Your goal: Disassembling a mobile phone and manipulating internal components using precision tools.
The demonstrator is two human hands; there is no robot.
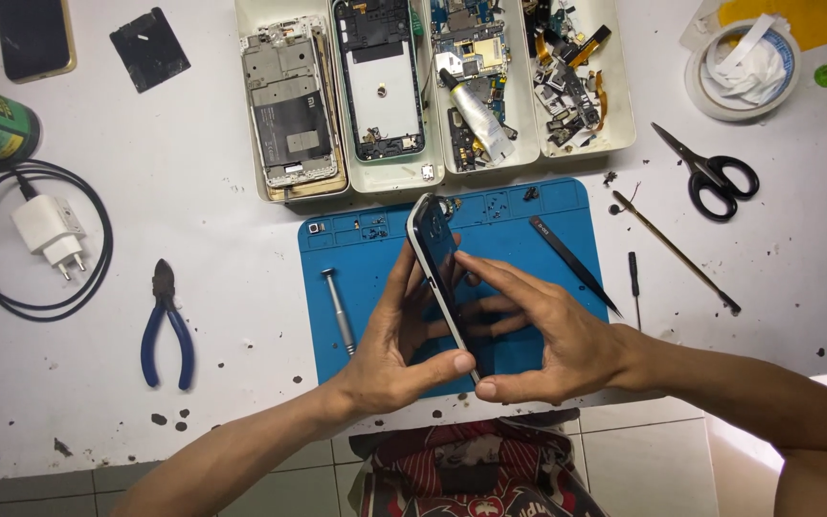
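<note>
White table [193, 191] is carrying a blue mat [547, 215] at frame centre. Left hand [404, 345] and right hand [538, 340] are both gripping a dark phone [437, 263] on edge above it. Thumbs should be pressing evenly along the seam, without flexing it.

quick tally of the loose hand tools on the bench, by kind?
Pliers: 1
Scissors: 1
Tweezers: 1
Screwdriver: 1
Thin brush: 1
Total: 5
Both hands, left hand and right hand, hold a phone on edge, not counted.
</note>
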